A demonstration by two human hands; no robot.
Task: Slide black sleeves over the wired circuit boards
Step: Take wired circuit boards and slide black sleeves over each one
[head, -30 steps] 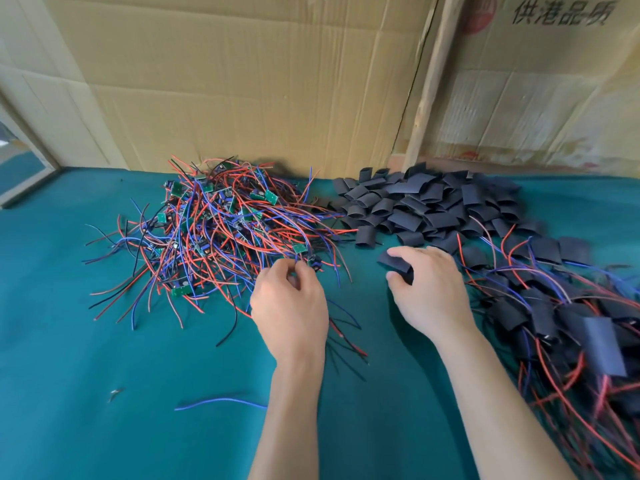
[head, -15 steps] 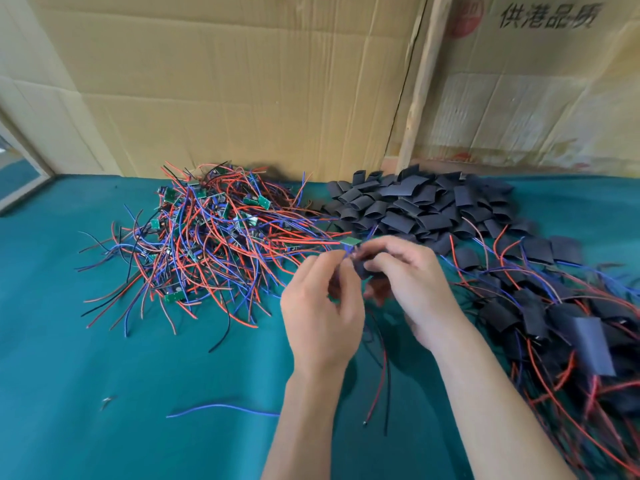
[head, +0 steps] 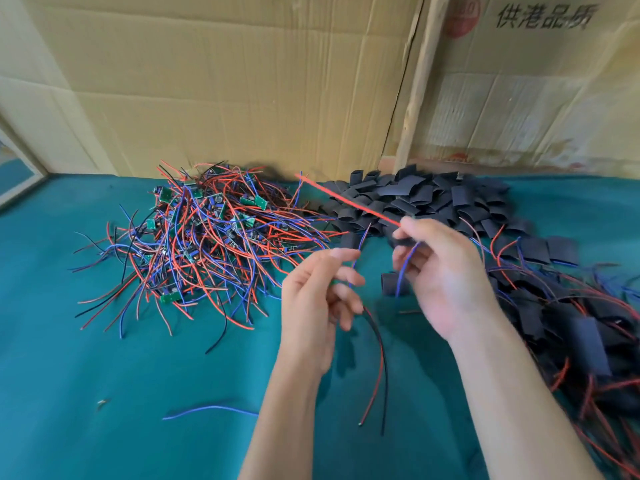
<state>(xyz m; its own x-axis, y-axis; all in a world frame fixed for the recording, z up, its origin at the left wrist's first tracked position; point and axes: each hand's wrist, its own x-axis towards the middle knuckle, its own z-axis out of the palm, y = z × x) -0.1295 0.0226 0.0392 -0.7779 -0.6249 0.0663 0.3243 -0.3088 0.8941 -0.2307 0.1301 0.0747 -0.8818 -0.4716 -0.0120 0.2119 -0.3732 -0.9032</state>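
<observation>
My left hand (head: 318, 299) grips a wired circuit board, mostly hidden in my curled fingers. Its red and black wires (head: 379, 362) hang down to the cloth and a blue wire (head: 356, 252) rises from it. My right hand (head: 446, 278) pinches a black sleeve (head: 404, 241) together with wires. A red wire (head: 346, 199) sticks out up-left from the pinch and a blue one (head: 405, 268) hangs below it. The heap of bare wired boards (head: 207, 237) lies left, and the loose black sleeves (head: 419, 199) lie behind my hands.
Sleeved boards with wires (head: 571, 327) are heaped at the right. One sleeve (head: 390, 284) lies between my hands. A loose blue wire (head: 207, 409) and a small scrap (head: 102, 403) lie on the teal cloth (head: 86, 375). Cardboard (head: 225, 81) and a wooden post (head: 415, 84) close off the back.
My hands, close together half a second ago, have moved apart. The right hand has drawn a red wire out up-left, and the board's red and black wires still hang below the left hand.
</observation>
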